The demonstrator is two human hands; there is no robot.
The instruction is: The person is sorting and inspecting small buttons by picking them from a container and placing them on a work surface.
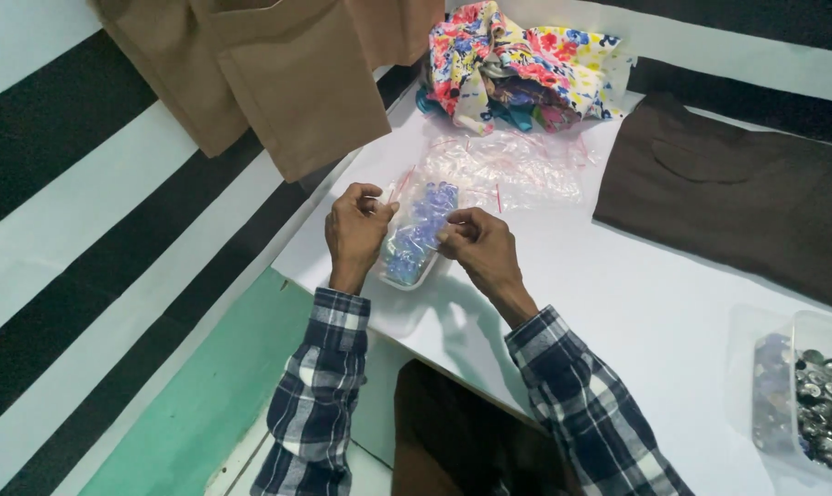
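Here the small clear bag (419, 234) of pale blue buttons sits right between the two hands, over the near edge of the white table (618, 303). The left hand (354, 230) pinches the bag's left upper edge with curled fingers; the right hand (478, 246) grips the right side between thumb and fingertips. Both hands are closed on the bag and about equally near it, neither reaching. The bag's long axis runs away from the person and leans slightly right, its open end farther off and its rounded bottom nearest the body.

Just beyond the bag lies a loose heap of empty clear bags (517, 165) with red seal strips; their number cannot be told. Farther behind the bag is one bunched floral cloth (517, 64). To the bag's right lies one folded dark brown garment (737, 197), and well to its right at the near corner stands one clear tub (806, 395) of silvery buttons. One tan garment (278, 73) hangs behind and left of the bag.
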